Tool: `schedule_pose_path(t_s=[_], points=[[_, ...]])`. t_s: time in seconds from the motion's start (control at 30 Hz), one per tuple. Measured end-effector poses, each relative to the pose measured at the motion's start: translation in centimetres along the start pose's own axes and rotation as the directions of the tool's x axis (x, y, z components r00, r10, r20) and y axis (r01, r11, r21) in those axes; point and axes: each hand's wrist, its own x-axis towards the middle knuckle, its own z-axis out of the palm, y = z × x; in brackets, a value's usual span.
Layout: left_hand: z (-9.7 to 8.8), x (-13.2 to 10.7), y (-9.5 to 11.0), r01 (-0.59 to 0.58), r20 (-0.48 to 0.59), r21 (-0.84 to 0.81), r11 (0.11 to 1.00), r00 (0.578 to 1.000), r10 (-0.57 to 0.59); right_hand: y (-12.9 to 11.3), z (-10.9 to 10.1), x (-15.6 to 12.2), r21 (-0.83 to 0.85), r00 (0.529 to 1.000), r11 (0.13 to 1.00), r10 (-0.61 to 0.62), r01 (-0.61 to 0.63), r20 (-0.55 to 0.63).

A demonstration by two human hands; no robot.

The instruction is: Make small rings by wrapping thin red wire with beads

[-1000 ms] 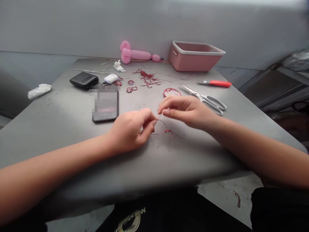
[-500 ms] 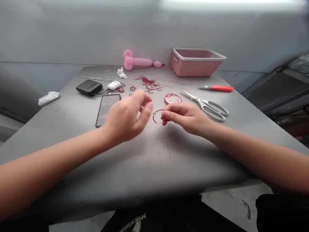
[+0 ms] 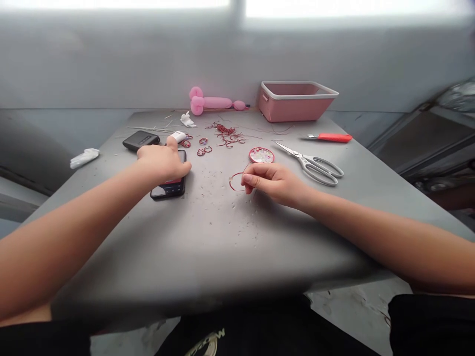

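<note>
My right hand (image 3: pixel 272 183) pinches a thin red cord bracelet (image 3: pixel 230 184) between thumb and fingers, just above the table; a small pale bead shows on its loop. My left hand (image 3: pixel 163 160) is over the black phone (image 3: pixel 166 192), thumb out to the side and index finger stretched forward, holding nothing. Whether a fingertip touches the screen I cannot tell. Just beyond my right hand sits a round red-rimmed dish of beads (image 3: pixel 261 155). Grey-handled scissors (image 3: pixel 311 164) lie to its right.
Behind the phone are a black power bank (image 3: pixel 140 140) and a white earbud case (image 3: pixel 177 137). Small cord rings (image 3: pixel 201 152) and a heap of red cords (image 3: pixel 226 130) lie mid-table. Farther back are a pink balloon (image 3: pixel 217 103), a pink basket (image 3: pixel 297 110) and a red utility knife (image 3: pixel 334 138).
My left hand has moved left and away from the bracelet to over the phone, its index finger now stretched out. My right hand still pinches the bracelet. The view has tilted slightly upward.
</note>
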Motion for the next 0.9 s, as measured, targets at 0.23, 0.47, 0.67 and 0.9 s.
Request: schedule_pose_path(t_s=[0.23,0.47,0.67,0.9], points=[[0.4,1.0,0.0,-0.025,0.088,0.024,0.999,0.996,0.023,-0.5,0.0,-0.2,-0.027,1.0,1.0,-0.013,0.013,-0.007],[1.0,-2.6,1.6,-0.206,-0.317,-0.011,0.979,0.929,0.192,-0.8,0.0,-0.2,-0.061,0.999,0.998,-0.027,0.026,-0.028],[2.3,-7.2,4.5,-0.605,-0.331,-0.688,0.4,0.752,0.57,-0.7,0.4,-0.2,-0.179,0.997,0.984,-0.028,0.015,-0.069],[3.9,-7.0,5.3,-0.33,-0.225,-0.918,0.221,0.891,0.394,0.2,0.9,-0.3,-0.336,0.895,0.922,-0.307,0.194,-0.325]])
